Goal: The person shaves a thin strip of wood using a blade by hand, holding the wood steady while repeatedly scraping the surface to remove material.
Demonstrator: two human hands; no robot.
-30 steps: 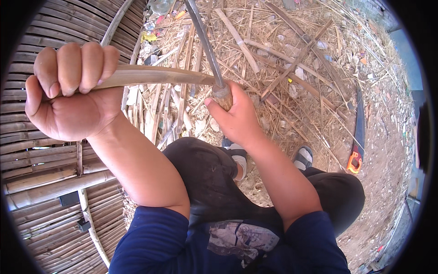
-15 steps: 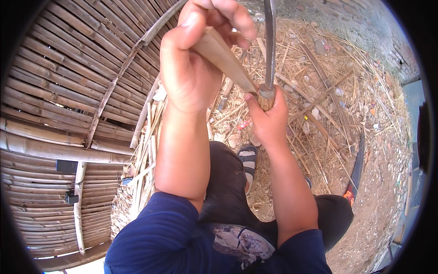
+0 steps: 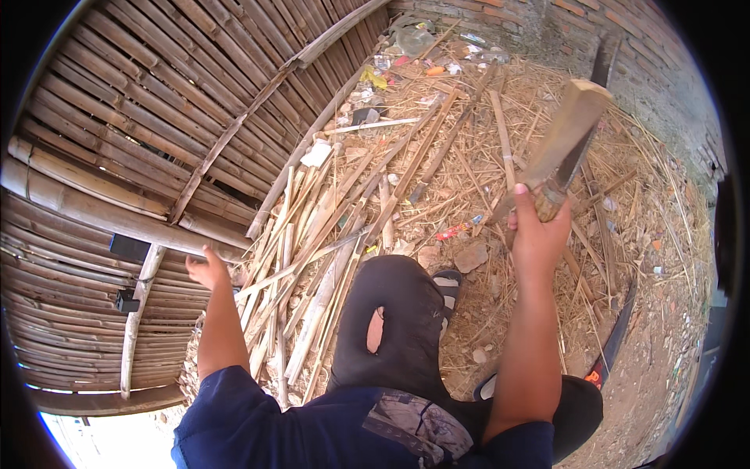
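My right hand (image 3: 535, 230) is closed round the wooden handle of a machete (image 3: 578, 160), whose dark blade points up and away. The same hand also grips a flat, tapered piece of wood (image 3: 561, 125), its thumb against the narrow end. The wood lies over part of the blade and hides it. Away to the left, my left hand (image 3: 209, 271) is raised with fingers apart and nothing in it. It is nearest to the bamboo wall and a pile of split bamboo strips (image 3: 312, 258).
A saw (image 3: 617, 336) with a red-orange handle lies beside my right knee. Straw, sticks and litter cover the ground (image 3: 484, 187). A slatted bamboo wall (image 3: 117, 102) stands on the left, a brick wall (image 3: 664, 70) at the far right. Two small dark boxes are by a bamboo post (image 3: 141, 320).
My left hand has let go of the wood's wide end and swung down to the left. My right hand has moved right with the machete and the wood. My view takes in more ground.
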